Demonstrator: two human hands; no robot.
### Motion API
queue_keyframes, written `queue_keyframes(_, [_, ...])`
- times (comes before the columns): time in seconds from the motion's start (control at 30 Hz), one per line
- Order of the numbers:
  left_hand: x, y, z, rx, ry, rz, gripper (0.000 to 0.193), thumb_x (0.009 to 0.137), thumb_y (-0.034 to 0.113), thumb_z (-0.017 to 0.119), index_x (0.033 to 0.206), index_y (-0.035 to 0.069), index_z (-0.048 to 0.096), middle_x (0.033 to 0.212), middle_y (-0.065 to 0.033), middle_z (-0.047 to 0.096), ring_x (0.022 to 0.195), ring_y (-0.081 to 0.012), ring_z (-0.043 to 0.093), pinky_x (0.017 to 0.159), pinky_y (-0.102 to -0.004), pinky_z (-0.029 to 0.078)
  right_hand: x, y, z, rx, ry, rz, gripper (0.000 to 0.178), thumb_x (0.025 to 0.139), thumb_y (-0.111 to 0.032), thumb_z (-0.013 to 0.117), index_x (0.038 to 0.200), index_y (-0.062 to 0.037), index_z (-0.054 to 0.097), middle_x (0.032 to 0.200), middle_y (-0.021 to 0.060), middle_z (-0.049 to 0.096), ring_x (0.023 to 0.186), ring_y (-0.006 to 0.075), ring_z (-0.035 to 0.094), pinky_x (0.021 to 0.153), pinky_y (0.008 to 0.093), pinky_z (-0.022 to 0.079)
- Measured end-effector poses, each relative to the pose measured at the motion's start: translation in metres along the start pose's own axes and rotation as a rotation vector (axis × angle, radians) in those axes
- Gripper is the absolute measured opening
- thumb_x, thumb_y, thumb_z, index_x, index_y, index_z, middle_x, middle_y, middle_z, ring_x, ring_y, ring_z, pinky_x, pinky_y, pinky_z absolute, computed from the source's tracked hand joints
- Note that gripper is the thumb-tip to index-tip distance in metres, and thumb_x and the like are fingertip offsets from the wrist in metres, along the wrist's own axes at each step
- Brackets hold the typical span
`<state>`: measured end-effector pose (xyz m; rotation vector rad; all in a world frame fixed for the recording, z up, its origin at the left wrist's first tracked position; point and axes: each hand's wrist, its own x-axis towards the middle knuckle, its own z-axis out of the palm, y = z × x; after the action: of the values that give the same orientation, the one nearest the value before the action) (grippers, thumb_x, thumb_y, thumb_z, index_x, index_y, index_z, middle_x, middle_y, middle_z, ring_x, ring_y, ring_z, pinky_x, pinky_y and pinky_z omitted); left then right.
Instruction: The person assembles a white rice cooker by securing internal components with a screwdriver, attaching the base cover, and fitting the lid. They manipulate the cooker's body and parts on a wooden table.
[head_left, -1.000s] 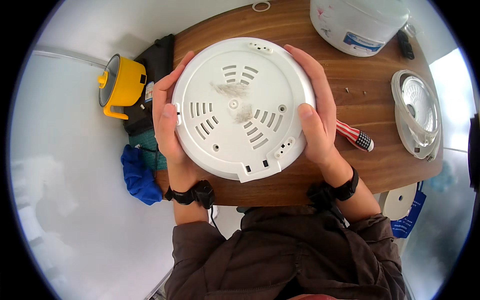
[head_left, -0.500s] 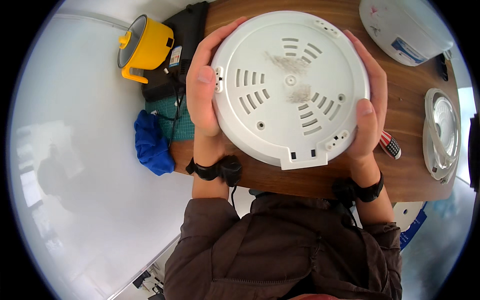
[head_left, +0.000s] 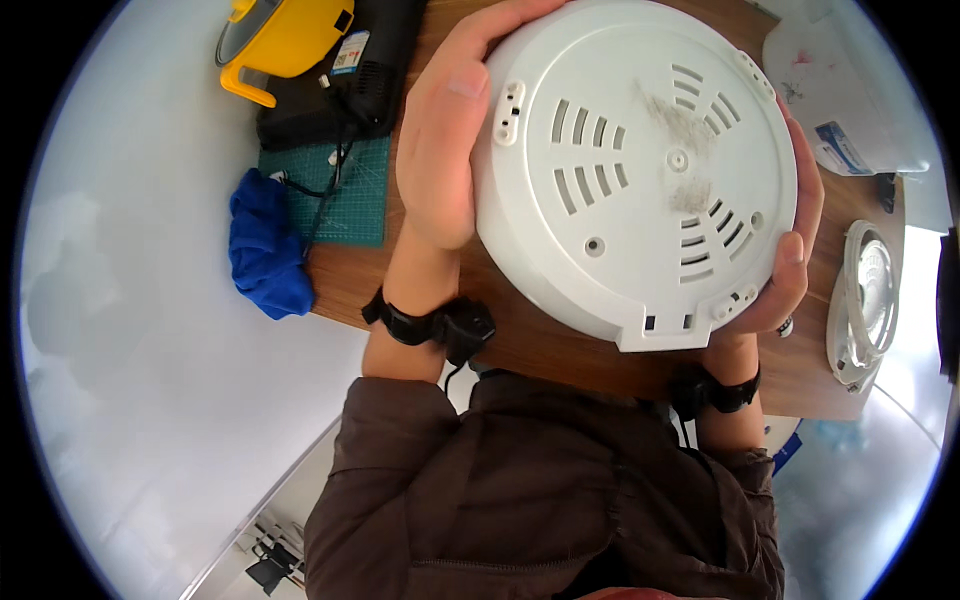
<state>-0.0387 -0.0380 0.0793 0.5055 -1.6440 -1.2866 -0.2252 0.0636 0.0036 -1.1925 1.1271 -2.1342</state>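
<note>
A round white plastic appliance [head_left: 640,215] is held up in front of me with its underside toward me. Vent slots, screw holes, small feet and two grey-brown smudges show on that face, and a squared tab juts from its near edge. My left hand [head_left: 440,140] is wrapped around its left side wall, thumb by a foot at the rim. On the right, my right hand [head_left: 780,295] grips the opposite side, thumb at the lower right rim; most of its fingers are hidden behind the appliance. The appliance leans, so more of its left wall shows.
Beyond my left hand are a yellow pot [head_left: 295,40], a black device [head_left: 375,80] with cables, a green cutting mat [head_left: 360,205] and a blue cloth [head_left: 265,250]. A whitish tub [head_left: 840,90] and a round lid-like part [head_left: 865,300] stand right on the wooden table [head_left: 550,335].
The appliance has shifted right in the picture and tilted, exposing more of its left side wall. Both hands moved with it and keep their hold. The view itself has also shifted.
</note>
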Motion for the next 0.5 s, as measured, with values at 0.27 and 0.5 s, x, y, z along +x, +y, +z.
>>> queue_keyframes(0.27, [0.008, -0.046, -0.038, -0.301, -0.304, 0.09, 0.069, 0.11, 0.05, 0.037, 0.155, -0.003, 0.041, 0.154, -0.0193, 0.048, 0.137, -0.0236, 0.05, 0.115, -0.0357, 0.039, 0.001, -0.012, -0.002, -0.002, 0.007, 0.103, 0.08, 0.094, -0.052, 0.047, 0.149, 0.0059, 0.042, 0.148, 0.0258, 0.052, 0.135, 0.0343, 0.054, 0.114, 0.0451, 0.045])
queue_keyframes(0.5, [0.011, -0.049, -0.015, -0.17, -0.166, 0.238, 0.05, 0.114, 0.03, 0.029, 0.147, -0.003, 0.047, 0.143, -0.0141, 0.054, 0.132, -0.0205, 0.049, 0.116, -0.0334, 0.034, 0.02, -0.016, -0.006, 0.185, 0.006, 0.222, 0.076, 0.091, -0.041, 0.046, 0.151, 0.0062, 0.04, 0.146, 0.027, 0.053, 0.132, 0.0358, 0.057, 0.109, 0.0457, 0.051])
